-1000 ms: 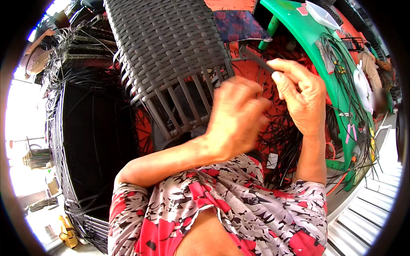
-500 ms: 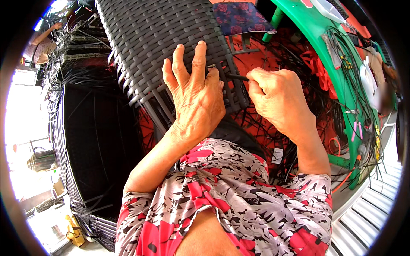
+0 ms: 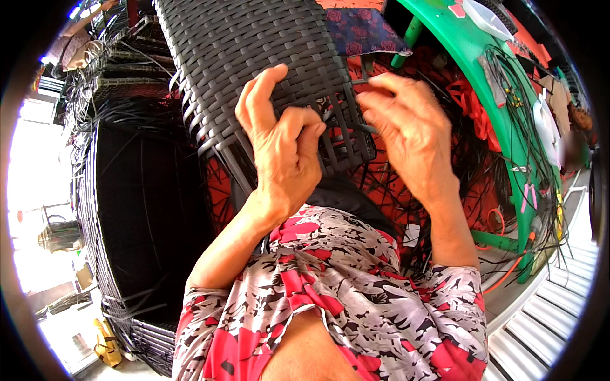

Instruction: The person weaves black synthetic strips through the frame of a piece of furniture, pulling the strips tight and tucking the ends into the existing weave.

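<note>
A dark grey wicker piece [image 3: 254, 44], woven from flat plastic strips, lies tilted in front of me. Its near right corner has open gaps between the strips. Over its near end is my left hand [image 3: 279, 140], thumb and index finger pinched together, the other fingers raised; what the pinch holds, if anything, is hidden. My right hand [image 3: 413, 133] is just past the right edge, somewhat blurred, with its fingers stretched out and loose. A short dark strip end [image 3: 366, 129] sticks out of the weave toward the right hand's thumb.
To the left stands a large black wicker frame [image 3: 149, 209] with loose strips above it. A green table [image 3: 467, 47] curves along the right, carrying tangled strips and pink-handled pliers [image 3: 529, 195]. Behind the weave is a rose-patterned stool [image 3: 365, 32]. Strip scraps litter the red floor.
My right hand has gone from a closed grip on the strip to loose, stretched fingers. The left hand, spread on the weave before, now pinches thumb to index finger.
</note>
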The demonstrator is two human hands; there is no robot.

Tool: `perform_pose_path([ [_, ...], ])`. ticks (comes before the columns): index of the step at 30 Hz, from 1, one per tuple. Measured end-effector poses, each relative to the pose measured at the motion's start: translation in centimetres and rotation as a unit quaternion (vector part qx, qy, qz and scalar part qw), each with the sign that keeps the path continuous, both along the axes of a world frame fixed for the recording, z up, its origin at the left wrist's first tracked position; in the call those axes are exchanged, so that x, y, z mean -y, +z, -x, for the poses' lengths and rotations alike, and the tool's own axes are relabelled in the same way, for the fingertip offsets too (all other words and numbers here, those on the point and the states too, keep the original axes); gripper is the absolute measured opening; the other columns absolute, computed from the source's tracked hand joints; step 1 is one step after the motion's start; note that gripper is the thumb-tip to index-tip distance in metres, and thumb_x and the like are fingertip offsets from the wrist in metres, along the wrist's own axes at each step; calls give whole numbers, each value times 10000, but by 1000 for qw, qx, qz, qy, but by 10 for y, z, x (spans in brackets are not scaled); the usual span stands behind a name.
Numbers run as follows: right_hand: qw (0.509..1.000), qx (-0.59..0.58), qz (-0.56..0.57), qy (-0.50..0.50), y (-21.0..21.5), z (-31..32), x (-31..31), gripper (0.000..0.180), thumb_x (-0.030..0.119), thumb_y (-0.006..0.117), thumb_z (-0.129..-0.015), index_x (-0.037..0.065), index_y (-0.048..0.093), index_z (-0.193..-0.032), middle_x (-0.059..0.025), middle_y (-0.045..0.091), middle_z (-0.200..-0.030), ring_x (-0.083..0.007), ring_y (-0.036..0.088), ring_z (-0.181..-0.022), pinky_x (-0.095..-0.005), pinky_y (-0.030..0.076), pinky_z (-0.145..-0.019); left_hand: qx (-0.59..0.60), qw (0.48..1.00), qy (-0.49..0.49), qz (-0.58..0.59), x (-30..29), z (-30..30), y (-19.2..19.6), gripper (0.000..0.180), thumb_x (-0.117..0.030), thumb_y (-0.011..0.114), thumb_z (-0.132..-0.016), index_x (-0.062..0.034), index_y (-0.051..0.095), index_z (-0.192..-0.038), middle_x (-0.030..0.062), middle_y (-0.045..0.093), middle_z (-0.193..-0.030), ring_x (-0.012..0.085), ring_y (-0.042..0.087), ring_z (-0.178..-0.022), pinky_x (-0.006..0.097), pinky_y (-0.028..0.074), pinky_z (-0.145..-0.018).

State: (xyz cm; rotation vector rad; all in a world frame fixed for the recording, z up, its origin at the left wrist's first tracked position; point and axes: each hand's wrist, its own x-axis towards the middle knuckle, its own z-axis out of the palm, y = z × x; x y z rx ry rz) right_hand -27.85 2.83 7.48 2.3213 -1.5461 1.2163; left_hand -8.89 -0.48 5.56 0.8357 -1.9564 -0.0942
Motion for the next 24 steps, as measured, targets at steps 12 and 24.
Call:
perform_pose_path([
  [12, 980, 128, -142, 55, -6, -37, -3, 97, 44, 647, -782, 14, 589, -854, -136, 626, -726, -298, 620, -619, -373, 483, -540, 157, 985, 71, -31, -19, -28, -5, 274, -63, 668, -687, -27, 627, -955, 207, 313, -1413, 459, 199, -1315, 610, 140, -1039],
  [24, 977, 136, -135, 93, -13, -51, 2, 193, -35, 659, -733, 5, 656, -922, -156, 639, -820, -339, 630, -745, -370, 519, -646, 72, 995, 57, -27, -11, -26, -11, 137, 0, 652, -664, -66, 611, -776, 156, 362, -1368, 421, 283, -1248, 563, 187, -1039],
])
